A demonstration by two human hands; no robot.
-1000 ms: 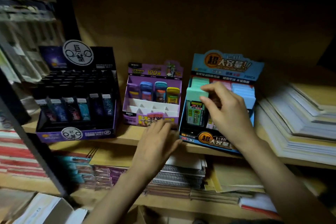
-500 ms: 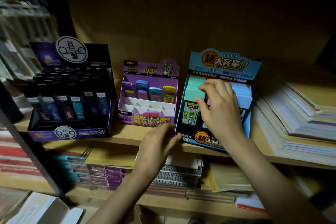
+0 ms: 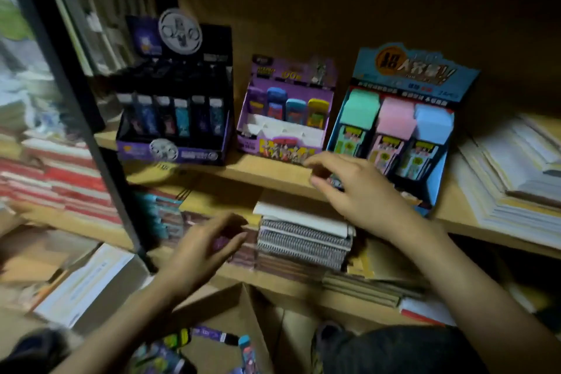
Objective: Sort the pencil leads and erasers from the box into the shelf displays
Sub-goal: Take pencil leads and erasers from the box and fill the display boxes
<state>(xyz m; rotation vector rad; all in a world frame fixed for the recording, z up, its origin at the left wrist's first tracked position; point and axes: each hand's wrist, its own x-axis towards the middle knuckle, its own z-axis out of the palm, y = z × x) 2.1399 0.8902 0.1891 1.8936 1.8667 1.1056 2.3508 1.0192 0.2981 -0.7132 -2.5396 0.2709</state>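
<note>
Three display boxes stand on the upper shelf (image 3: 267, 171). The black display (image 3: 174, 106) on the left holds dark lead cases. The purple display (image 3: 287, 114) in the middle holds coloured cases in its back row. The blue display (image 3: 394, 130) on the right holds green, pink and blue packs. My right hand (image 3: 361, 191) hovers open in front of the blue display's lower left corner, holding nothing. My left hand (image 3: 203, 249) is lower, fingers apart, before the lower shelf. A cardboard box (image 3: 239, 322) at the bottom holds loose coloured packs (image 3: 182, 340).
Stacked notebooks and spiral pads (image 3: 303, 240) fill the lower shelf. Paper stacks (image 3: 510, 179) lie right of the blue display. A dark upright post (image 3: 76, 106) divides the shelving at the left, with red-edged books (image 3: 60, 179) behind it. A white carton (image 3: 91, 285) sits lower left.
My right hand has come out of the blue display and dropped toward its front edge, uncovering the pink and blue packs. My left hand has moved down and away from the shelf edge.
</note>
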